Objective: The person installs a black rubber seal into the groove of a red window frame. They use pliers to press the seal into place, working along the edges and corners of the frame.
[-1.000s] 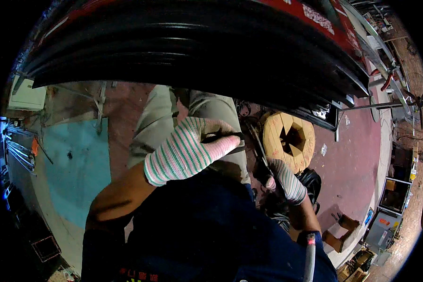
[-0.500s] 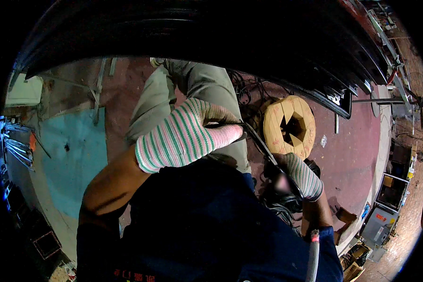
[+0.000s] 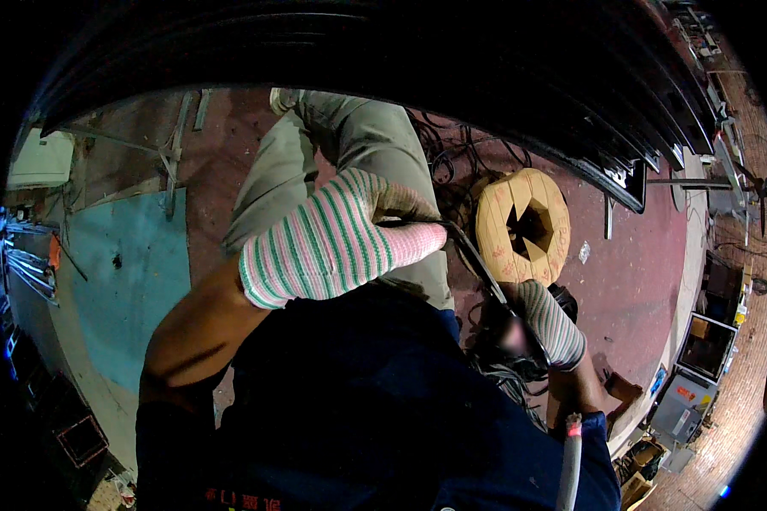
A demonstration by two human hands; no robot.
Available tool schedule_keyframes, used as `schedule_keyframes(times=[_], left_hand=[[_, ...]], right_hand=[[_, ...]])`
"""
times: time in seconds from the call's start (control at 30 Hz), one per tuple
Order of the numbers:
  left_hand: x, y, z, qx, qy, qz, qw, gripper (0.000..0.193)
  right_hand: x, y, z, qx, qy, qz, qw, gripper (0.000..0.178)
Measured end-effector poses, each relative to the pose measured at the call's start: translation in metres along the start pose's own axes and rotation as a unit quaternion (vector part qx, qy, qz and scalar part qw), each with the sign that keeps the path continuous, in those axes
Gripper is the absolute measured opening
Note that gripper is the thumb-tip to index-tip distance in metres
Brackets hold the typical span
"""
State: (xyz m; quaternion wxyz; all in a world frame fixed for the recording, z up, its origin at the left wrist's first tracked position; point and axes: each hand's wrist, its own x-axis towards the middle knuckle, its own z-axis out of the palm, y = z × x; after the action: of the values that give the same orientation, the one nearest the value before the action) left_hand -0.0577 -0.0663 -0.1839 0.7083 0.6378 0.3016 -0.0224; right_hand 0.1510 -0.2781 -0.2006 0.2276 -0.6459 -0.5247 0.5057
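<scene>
Gripping a dark cable (image 3: pixel 473 255), both gloved hands closed.

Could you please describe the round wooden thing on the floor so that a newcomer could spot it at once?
Start at the red floor right of the gloved left hand. There, below the dark curved overhang, lies the wooden spool. It is the only pale, round thing there, with a dark star-shaped hole in its middle.

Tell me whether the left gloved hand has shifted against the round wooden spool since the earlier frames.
Cannot tell for sure: the camera itself swings. The left hand keeps its grip on the dark cable and stays just left of the wooden spool, with no clear shift against it.
</scene>
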Motion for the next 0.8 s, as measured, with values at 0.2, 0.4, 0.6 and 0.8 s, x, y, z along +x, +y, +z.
schedule_keyframes(times=[0.2, 0.4, 0.6, 0.8], left_hand=[[-0.002, -0.007, 0.002, 0.011, 0.02, 0.032, 0.999, 0.02], [0.006, -0.015, 0.0, 0.041, -0.003, 0.091, 0.995, 0.022], [0.007, -0.013, -0.002, 0.113, -0.012, 0.124, 0.986, 0.021], [0.005, 0.008, -0.002, 0.064, -0.071, 0.069, 0.993, 0.017]], right_hand=[[0.002, 0.004, 0.004, 0.008, 0.02, -0.045, 0.999, 0.037], [-0.007, 0.003, 0.012, 0.008, 0.059, -0.035, 0.998, 0.044], [-0.008, 0.01, 0.021, 0.056, 0.085, -0.007, 0.995, 0.054], [-0.011, 0.007, 0.025, -0.039, 0.119, -0.006, 0.992, 0.07]])
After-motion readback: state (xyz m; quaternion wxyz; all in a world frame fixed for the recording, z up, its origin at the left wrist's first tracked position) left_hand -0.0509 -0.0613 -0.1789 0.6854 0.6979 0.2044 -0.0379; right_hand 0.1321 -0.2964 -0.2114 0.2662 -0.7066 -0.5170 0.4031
